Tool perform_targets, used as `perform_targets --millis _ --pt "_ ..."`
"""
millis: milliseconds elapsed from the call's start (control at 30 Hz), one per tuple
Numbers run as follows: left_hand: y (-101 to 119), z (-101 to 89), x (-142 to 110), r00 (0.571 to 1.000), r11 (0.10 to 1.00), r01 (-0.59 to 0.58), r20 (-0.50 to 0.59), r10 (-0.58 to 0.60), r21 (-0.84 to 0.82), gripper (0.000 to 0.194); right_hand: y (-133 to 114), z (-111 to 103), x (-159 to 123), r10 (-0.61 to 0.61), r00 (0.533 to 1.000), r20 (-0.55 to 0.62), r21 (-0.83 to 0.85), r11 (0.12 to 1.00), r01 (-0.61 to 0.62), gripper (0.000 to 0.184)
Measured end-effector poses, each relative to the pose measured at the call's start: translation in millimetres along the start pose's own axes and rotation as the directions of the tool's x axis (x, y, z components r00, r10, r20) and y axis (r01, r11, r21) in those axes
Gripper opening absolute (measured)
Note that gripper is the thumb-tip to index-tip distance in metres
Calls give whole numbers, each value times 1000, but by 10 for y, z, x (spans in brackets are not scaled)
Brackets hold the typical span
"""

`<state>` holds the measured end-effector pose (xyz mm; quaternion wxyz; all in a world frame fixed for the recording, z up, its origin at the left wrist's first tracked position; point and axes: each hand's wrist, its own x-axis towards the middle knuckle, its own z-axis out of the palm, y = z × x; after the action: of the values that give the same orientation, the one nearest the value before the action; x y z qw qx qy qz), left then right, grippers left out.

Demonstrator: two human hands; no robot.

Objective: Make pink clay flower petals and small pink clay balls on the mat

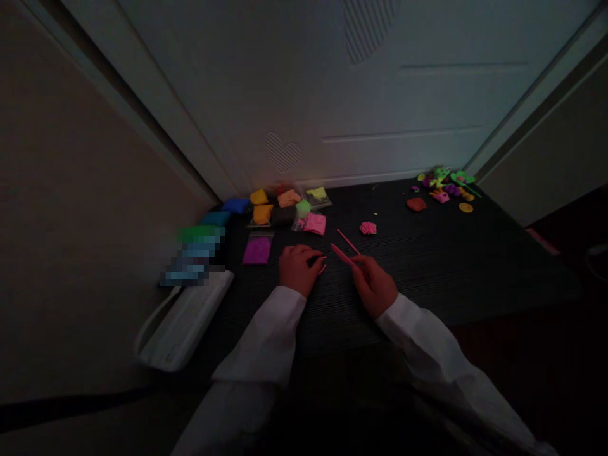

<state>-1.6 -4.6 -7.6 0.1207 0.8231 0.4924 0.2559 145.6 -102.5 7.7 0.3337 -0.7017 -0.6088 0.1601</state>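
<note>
My right hand point(376, 288) is closed around a pink modelling-clay knife point(342, 256), whose flat tip points up and to the left. Just left of that tip, my left hand point(298, 269) rests low over the dark table with its fingers curled. A small curved pink clay strip point(322, 268) shows at its thumb and fingertip, seemingly pinched there. Beyond the knife lies a thin pink stick tool point(348, 241). A ruffled pink clay flower point(368, 228) sits behind it on the table, touched by neither hand.
Bags of coloured clay line the back left, among them pink clay point(314, 223), purple clay point(258, 249) and a blue packet point(236, 206). A white case point(185, 323) lies at the left edge. Small clay pieces point(441, 196) cluster back right, near a reddish lump point(417, 204).
</note>
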Motion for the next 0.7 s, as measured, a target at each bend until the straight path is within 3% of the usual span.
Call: perform_targets --millis 200,400,700 --pt "-78 -77 -84 1000 999 21 -15 -21 -26 19 -13 21 -16 -51 999 18 -150 987 53 24" --pt "-94 -163 -297 1000 1000 -17 -26 16 -12 18 -60 -5 -30 -192 965 180 -247 941 233 24" --pt "-34 -142 -339 999 998 -53 -1 53 24 21 -57 -14 -22 -194 948 252 -273 925 263 25"
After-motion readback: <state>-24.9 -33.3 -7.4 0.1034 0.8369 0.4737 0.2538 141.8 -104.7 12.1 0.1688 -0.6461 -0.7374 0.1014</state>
